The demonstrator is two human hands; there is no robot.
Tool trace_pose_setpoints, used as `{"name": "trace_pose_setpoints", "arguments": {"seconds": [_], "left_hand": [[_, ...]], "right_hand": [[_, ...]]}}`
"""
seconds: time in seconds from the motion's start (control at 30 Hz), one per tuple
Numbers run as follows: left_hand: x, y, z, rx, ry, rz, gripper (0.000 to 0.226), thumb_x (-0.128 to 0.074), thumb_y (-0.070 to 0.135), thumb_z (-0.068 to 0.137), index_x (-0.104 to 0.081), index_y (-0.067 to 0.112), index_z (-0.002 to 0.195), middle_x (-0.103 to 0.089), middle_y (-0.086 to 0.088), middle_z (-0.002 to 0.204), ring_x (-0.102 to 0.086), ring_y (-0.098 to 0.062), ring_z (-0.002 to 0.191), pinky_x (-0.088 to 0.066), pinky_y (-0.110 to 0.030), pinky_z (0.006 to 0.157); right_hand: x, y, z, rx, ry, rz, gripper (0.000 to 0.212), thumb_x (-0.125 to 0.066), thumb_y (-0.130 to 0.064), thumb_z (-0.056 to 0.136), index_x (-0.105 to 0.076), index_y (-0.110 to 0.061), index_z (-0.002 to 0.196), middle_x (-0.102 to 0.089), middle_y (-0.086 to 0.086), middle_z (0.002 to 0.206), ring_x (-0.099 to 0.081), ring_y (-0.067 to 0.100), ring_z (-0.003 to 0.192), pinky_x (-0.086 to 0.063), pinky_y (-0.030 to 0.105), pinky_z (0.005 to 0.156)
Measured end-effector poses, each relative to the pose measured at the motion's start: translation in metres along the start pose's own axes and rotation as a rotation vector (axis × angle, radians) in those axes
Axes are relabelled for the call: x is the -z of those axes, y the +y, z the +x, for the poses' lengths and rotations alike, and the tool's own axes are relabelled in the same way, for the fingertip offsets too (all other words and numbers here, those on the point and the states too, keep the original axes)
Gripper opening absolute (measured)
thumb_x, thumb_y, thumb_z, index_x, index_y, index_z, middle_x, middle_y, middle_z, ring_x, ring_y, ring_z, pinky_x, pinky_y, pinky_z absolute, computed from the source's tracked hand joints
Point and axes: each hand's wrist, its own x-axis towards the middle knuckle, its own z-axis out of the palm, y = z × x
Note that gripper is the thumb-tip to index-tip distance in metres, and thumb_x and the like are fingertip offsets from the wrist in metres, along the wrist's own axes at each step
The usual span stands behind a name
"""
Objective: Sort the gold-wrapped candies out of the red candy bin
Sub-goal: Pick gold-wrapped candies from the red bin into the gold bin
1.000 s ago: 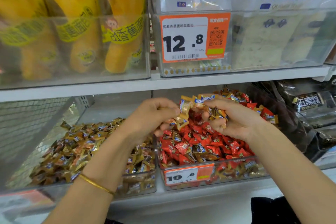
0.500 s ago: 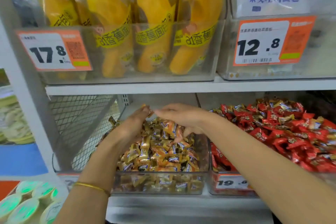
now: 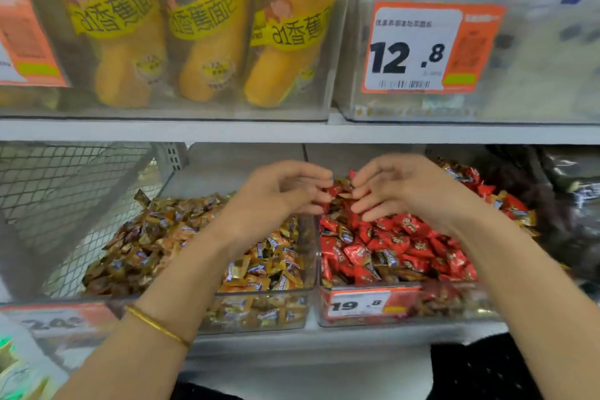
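Here, both hands met at the centre of the frame over the back of the red candy bin (image 3: 454, 307), the left hand (image 3: 279, 195) and right hand (image 3: 409, 191) with fingers loosely curled and tips at the pile; blur hid whether either pinched a piece. A few gold-wrapped candies (image 3: 345, 234) lay among the red ones, right of the clear bin of gold candies (image 3: 259, 313).

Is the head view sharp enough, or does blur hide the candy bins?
Head view: motion blur smears the orange price tag at the left edge and the dark packets far right; red-wrapped candies and the 12.8 price tag read clearly.
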Motion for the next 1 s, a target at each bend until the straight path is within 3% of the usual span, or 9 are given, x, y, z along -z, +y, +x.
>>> {"name": "trace_pose_setpoints", "arguments": {"seconds": [0.17,0.33,0.4,0.5,0.6,0.67,0.73,0.87,1.0], "left_hand": [[-0.056,0.005,0.016,-0.008,-0.279,0.224,0.021,-0.055,-0.003,0.088,-0.066,0.009,0.101,-0.068,0.001,0.096,-0.065,-0.011,0.095,-0.051,-0.013,0.081],[-0.08,-0.01,0.04,0.107,-0.309,0.611,0.016,-0.057,0.0,0.088,-0.067,0.012,0.092,-0.062,0.007,0.085,-0.06,-0.01,0.086,-0.047,-0.017,0.074],[-0.086,-0.019,0.047,0.155,-0.346,0.783,0.021,-0.054,0.001,0.09,-0.069,0.011,0.1,-0.066,0.0,0.102,-0.06,-0.012,0.095,-0.044,-0.018,0.079],[-0.093,-0.028,0.052,0.255,-0.413,0.914,0.033,-0.049,-0.001,0.092,-0.063,0.011,0.119,-0.06,-0.005,0.126,-0.055,-0.016,0.115,-0.041,-0.022,0.091],[-0.093,-0.032,0.055,0.267,-0.435,0.998,0.039,-0.058,0.009,0.09,-0.056,0.014,0.129,-0.054,-0.004,0.133,-0.05,-0.018,0.121,-0.039,-0.025,0.097],[-0.091,-0.034,0.056,0.248,-0.453,1.059,0.04,-0.062,0.015,0.088,-0.057,0.018,0.127,-0.053,0.0,0.133,-0.048,-0.017,0.121,-0.037,-0.026,0.098],[-0.091,-0.037,0.056,0.209,-0.461,1.137,0.036,-0.063,0.017,0.087,-0.061,0.019,0.122,-0.055,0.002,0.129,-0.047,-0.017,0.12,-0.032,-0.025,0.099],[-0.091,-0.042,0.055,0.149,-0.427,1.184,0.029,-0.065,0.019,0.085,-0.066,0.02,0.114,-0.058,0.001,0.119,-0.043,-0.02,0.12,-0.03,-0.03,0.101],[-0.09,-0.042,0.052,0.152,-0.442,1.117,0.038,-0.069,0.032,0.081,-0.062,0.028,0.118,-0.039,0.002,0.104,-0.039,-0.025,0.116,-0.036,-0.039,0.1]], "right_hand": [[0.024,0.035,-0.009,-0.152,-0.287,-0.33,0.017,-0.05,0.005,0.09,-0.065,-0.003,0.089,-0.072,0.015,0.09,-0.071,0.021,0.082,-0.059,0.027,0.067],[0.037,0.061,0.001,0.027,-0.111,-0.872,0.029,-0.048,0.005,0.088,-0.067,-0.013,0.1,-0.066,0.004,0.105,-0.061,0.018,0.099,-0.048,0.027,0.083],[0.041,0.066,0.002,0.059,-0.094,-0.878,0.03,-0.049,0.005,0.089,-0.068,-0.013,0.105,-0.066,0.002,0.11,-0.06,0.016,0.103,-0.045,0.025,0.087],[0.037,0.073,0.005,0.064,-0.16,-0.874,0.024,-0.06,-0.002,0.087,-0.069,-0.012,0.107,-0.067,0.002,0.11,-0.061,0.015,0.103,-0.042,0.015,0.078],[0.03,0.077,0.012,0.035,-0.226,-0.981,0.038,-0.07,-0.029,0.083,-0.065,-0.014,0.117,-0.062,0.0,0.118,-0.055,0.018,0.11,-0.043,0.025,0.089],[0.022,0.079,0.015,-0.002,-0.233,-1.099,0.048,-0.069,-0.042,0.08,-0.062,-0.018,0.121,-0.055,0.0,0.12,-0.048,0.021,0.115,-0.045,0.035,0.093],[0.014,0.08,0.018,-0.036,-0.231,-1.238,0.05,-0.068,-0.047,0.079,-0.061,-0.02,0.121,-0.045,0.0,0.121,-0.039,0.024,0.121,-0.042,0.033,0.088],[0.009,0.081,0.019,-0.009,-0.205,-1.287,0.042,-0.071,-0.036,0.08,-0.06,-0.017,0.117,-0.047,0.001,0.117,-0.051,0.024,0.11,-0.038,0.03,0.068],[0.02,0.082,0.018,0.07,-0.156,-1.155,0.042,-0.075,-0.031,0.077,-0.06,-0.018,0.114,-0.051,0.001,0.114,-0.053,0.021,0.103,-0.045,0.032,0.074]]}}
